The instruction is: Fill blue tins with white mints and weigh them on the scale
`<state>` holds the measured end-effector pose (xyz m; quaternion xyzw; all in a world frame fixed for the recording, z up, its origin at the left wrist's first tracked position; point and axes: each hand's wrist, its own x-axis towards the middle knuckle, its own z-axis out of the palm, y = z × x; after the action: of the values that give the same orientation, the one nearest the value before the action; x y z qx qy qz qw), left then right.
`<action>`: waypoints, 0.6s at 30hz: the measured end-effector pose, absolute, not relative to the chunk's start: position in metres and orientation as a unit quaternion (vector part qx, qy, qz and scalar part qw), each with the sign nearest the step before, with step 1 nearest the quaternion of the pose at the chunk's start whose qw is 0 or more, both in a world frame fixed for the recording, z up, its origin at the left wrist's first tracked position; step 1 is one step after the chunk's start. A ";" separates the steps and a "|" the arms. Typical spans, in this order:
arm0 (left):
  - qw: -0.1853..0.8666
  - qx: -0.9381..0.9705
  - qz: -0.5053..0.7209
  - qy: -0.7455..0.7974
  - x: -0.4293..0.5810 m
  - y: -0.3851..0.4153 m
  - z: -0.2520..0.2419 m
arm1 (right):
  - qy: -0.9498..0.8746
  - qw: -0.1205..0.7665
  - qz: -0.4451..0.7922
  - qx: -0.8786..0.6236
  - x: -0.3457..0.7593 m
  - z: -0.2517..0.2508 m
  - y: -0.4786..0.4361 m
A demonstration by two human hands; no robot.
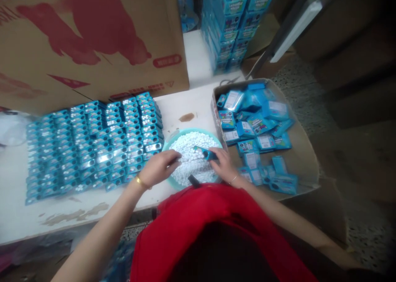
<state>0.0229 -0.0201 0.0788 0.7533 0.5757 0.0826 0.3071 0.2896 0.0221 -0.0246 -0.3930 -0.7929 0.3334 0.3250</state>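
Observation:
A light green basin point(167, 178) full of small white candies point(194, 139) stands at the table's front edge. My right hand point(223, 164) grips a small blue candy box point(204, 152) by its end, tilted above the candies. On the basin's left side my left hand point(161, 166) hovers at the candies with its fingertips drawn together; whether a candy is between them is too small to see. To the left, rows of blue candy boxes point(102, 145) stand packed close together, round dark openings facing up.
An open cardboard box point(301, 158) of loose blue packets point(262, 121) stands right of the basin. A large printed carton point(102, 34) rises behind the rows. Stacked blue packs point(229, 30) and scissors point(229, 81) lie farther back. A plastic bag point(12, 129) sits at far left.

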 end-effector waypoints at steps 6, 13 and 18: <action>0.195 0.775 -0.100 0.592 0.068 -0.006 0.121 | -0.815 0.316 0.325 -0.361 0.285 -0.030 0.018; 0.142 0.779 -0.103 0.602 0.067 -0.013 0.135 | -0.806 0.318 0.337 -0.368 0.287 -0.034 0.017; 0.221 0.689 -0.107 0.682 0.019 -0.026 0.051 | -0.767 0.319 0.363 -0.422 0.296 -0.028 0.022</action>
<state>0.0188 -0.0263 0.0508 0.6886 0.6822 -0.1070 0.2212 0.2965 0.0223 -0.0284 -0.4224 -0.7666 0.3633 0.3193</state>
